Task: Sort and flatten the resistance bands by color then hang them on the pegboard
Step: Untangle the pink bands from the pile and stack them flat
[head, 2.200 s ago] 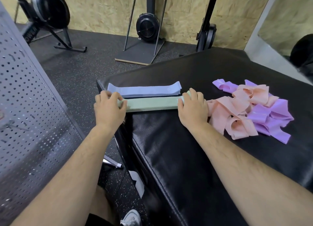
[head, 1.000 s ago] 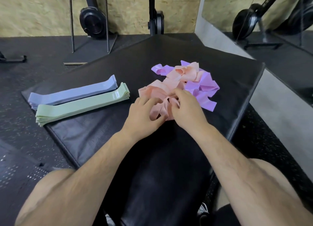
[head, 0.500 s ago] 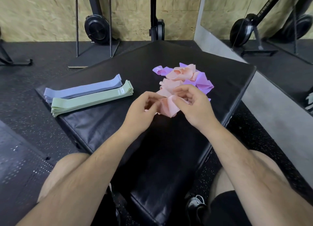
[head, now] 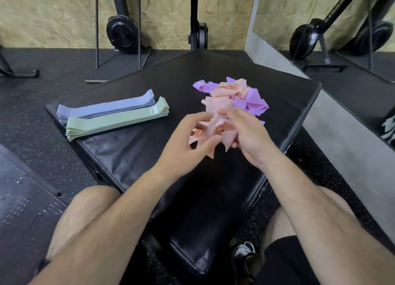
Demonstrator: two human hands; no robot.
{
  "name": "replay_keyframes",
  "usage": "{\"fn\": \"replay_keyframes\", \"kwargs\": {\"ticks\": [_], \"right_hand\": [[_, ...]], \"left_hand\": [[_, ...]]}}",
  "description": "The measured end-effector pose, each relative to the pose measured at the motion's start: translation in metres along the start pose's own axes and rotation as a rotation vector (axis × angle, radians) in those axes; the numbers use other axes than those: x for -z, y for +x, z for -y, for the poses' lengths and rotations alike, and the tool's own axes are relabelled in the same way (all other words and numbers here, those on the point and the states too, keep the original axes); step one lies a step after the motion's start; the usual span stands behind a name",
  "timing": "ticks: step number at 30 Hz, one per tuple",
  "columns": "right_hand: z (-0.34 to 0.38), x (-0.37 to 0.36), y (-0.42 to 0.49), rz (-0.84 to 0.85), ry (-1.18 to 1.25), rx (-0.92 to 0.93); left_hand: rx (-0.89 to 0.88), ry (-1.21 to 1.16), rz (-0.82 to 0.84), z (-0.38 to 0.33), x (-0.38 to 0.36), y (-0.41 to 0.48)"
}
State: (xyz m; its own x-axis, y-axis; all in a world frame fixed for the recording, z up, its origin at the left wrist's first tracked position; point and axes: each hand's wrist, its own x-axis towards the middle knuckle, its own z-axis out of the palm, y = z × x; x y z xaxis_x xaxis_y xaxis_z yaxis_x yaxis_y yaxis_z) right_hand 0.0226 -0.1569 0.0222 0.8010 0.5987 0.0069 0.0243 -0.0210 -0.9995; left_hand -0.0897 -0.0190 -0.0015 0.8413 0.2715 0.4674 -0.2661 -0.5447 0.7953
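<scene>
1. Here, a person sits at a black padded bench (head: pixel 192 188), seen from their own head. Both hands are raised just above its middle, working one crumpled pink band (head: pixel 213 127).
2. The left hand (head: pixel 188 135) has curled fingers and pinches the band's near folds between thumb and fingertips. The right hand (head: pixel 245 133) grips the band's other side, with the fingers bent round it.
3. Just behind the hands, on the right half of the bench, lies a loose heap of pink and purple bands (head: pixel 241 96). They are tangled and not flattened.
4. On the left half, well apart from the heap, two flat stacks lie side by side and touching. The blue bands (head: pixel 106 108) are farther away and the green bands (head: pixel 117 120) are nearer.
5. The left ends of both stacks reach the bench's left edge.
6. Bare black padding shows between the stacks and the heap, and across the whole near part down to the person's knees.
7. The heap sits near the bench's right edge. Beyond that edge is a strip of floor, then a grey wall base (head: pixel 342 139) with a mirror (head: pixel 320 17) above it.
8. A perforated metal pegboard (head: pixel 27 210) shows at the lower left, off the bench and beside the left knee. How it is tilted cannot be told.
9. The floor (head: pixel 32 118) is dark speckled rubber and the back wall is pale chipboard (head: pixel 53 13). Black exercise machines (head: pixel 123 31) stand along that wall.
</scene>
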Motion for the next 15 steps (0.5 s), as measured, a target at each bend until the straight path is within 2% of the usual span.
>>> {"fn": "replay_keyframes", "kwargs": {"ticks": [3,6,15], "right_hand": [[-0.001,-0.001,0.006,0.09,0.056,0.02],[-0.006,0.004,0.015,0.15,0.018,0.048],[-0.008,0.007,0.034,0.316,-0.085,0.063]], "left_hand": [[0.04,-0.027,-0.052,0.009,0.001,0.007],[0.149,-0.189,-0.141,0.016,0.009,0.014],[0.232,-0.355,-0.195,0.032,0.021,0.027]]}}
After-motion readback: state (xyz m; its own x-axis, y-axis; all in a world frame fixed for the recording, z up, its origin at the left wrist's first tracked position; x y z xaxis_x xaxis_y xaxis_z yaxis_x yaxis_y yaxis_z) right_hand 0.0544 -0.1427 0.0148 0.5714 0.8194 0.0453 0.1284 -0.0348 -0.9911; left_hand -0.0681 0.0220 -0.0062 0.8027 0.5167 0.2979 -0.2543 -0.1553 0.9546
